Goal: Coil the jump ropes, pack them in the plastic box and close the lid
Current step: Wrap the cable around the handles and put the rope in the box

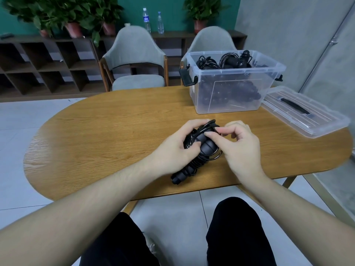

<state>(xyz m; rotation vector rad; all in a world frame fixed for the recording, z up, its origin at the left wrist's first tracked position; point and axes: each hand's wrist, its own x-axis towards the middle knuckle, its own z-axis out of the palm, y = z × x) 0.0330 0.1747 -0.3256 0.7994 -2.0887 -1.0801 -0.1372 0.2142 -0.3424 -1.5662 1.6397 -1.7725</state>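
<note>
A black jump rope (199, 150) lies bundled near the front of the wooden table (107, 135), its cord coiled around the two handles. My left hand (178, 143) grips the bundle from the left. My right hand (238, 144) pinches a loop of the cord at the top of the bundle. A clear plastic box (230, 81) stands at the back right of the table, holding several coiled black jump ropes. Its clear lid (305, 112) with a black handle lies flat to the right of the box.
Two grey chairs (134, 60) stand behind the table. A dark shelf unit (44, 62) with potted plants and two water bottles (153, 21) runs along the green wall. My legs in black trousers show below the table edge.
</note>
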